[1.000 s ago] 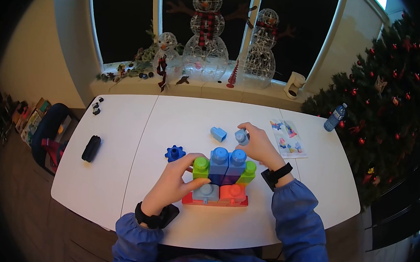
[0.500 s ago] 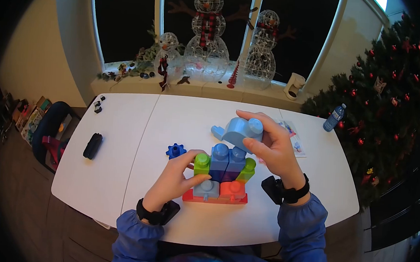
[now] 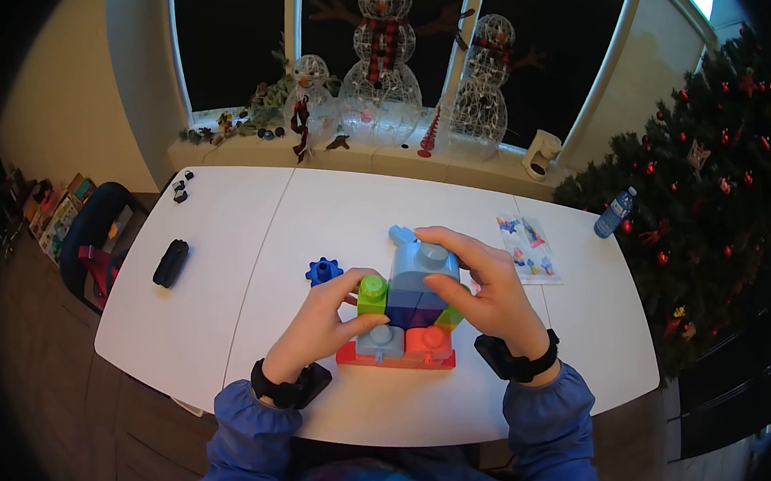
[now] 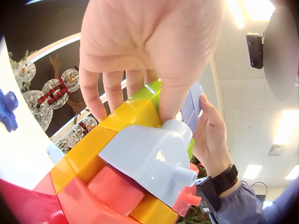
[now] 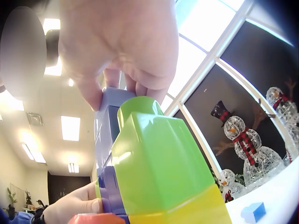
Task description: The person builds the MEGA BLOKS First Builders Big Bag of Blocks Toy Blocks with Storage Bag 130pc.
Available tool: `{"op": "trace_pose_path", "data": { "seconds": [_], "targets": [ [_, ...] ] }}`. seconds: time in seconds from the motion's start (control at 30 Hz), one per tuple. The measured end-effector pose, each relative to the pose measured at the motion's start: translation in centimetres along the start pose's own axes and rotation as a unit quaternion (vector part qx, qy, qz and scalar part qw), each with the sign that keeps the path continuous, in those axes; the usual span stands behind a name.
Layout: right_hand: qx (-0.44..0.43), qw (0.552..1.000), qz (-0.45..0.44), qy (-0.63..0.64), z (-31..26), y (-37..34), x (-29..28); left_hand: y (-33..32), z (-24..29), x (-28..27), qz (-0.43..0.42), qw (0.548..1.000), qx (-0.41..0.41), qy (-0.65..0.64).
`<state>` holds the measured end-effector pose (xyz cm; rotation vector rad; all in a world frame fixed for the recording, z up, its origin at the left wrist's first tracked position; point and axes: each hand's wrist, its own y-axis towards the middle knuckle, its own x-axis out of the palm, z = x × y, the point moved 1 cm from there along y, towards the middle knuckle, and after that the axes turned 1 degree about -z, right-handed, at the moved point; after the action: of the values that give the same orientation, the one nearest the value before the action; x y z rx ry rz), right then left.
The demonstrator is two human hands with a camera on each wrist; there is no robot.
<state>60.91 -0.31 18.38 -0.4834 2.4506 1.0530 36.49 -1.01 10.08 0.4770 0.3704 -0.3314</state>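
My left hand (image 3: 312, 325) grips the left side of a toy block build, thumb in front and fingers behind the green block (image 3: 372, 295). My right hand (image 3: 494, 293) holds a light blue rounded block (image 3: 423, 263) by its sides, right on top of the blue blocks (image 3: 415, 310) in the middle. In front, a grey-blue block (image 3: 380, 338) and a coral block (image 3: 428, 341) sit on the red base (image 3: 395, 362). Yellow blocks (image 4: 131, 114) show beneath the green in the left wrist view. The right-hand green block (image 5: 159, 163) stands beside the blue stack.
A dark blue gear-shaped block (image 3: 323, 272) lies left of the build, a small light blue block (image 3: 400, 234) behind it. Picture sheets (image 3: 530, 251), a water bottle (image 3: 615, 212) and a black case (image 3: 170, 263) rest on the white table (image 3: 190, 343).
My right hand has picked up the light blue rounded block from the back of the table and brought it down onto the top of the build. My left hand keeps its grip.
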Motion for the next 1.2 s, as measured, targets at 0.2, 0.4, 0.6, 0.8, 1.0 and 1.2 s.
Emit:
{"op": "trace_pose_path", "data": {
  "seconds": [0.2,0.4,0.6,0.8,1.0,1.2],
  "targets": [
    [-0.008,1.0,-0.002,0.0,-0.2,0.1,0.0,-0.3,0.1,-0.1,-0.013,1.0,-0.018,-0.019],
    [0.019,0.995,-0.051,0.079,1.4,0.6,-1.4,-0.7,0.9,0.5,-0.005,0.999,-0.035,-0.026],
    [0.135,0.985,-0.1,-0.028,9.7,3.9,-0.1,-0.4,1.0,0.4,-0.017,0.996,-0.074,-0.047],
    [0.079,0.943,-0.203,-0.253,19.3,4.3,4.2,-0.5,0.7,0.4,-0.013,0.996,-0.075,-0.054],
    [0.103,0.921,-0.242,-0.286,22.4,4.7,6.0,-0.6,0.6,0.4,-0.011,0.995,-0.075,-0.062],
    [0.152,0.966,-0.138,-0.154,18.6,5.1,3.3,-0.6,0.6,0.5,-0.009,0.996,-0.072,-0.055]
  ]
}}
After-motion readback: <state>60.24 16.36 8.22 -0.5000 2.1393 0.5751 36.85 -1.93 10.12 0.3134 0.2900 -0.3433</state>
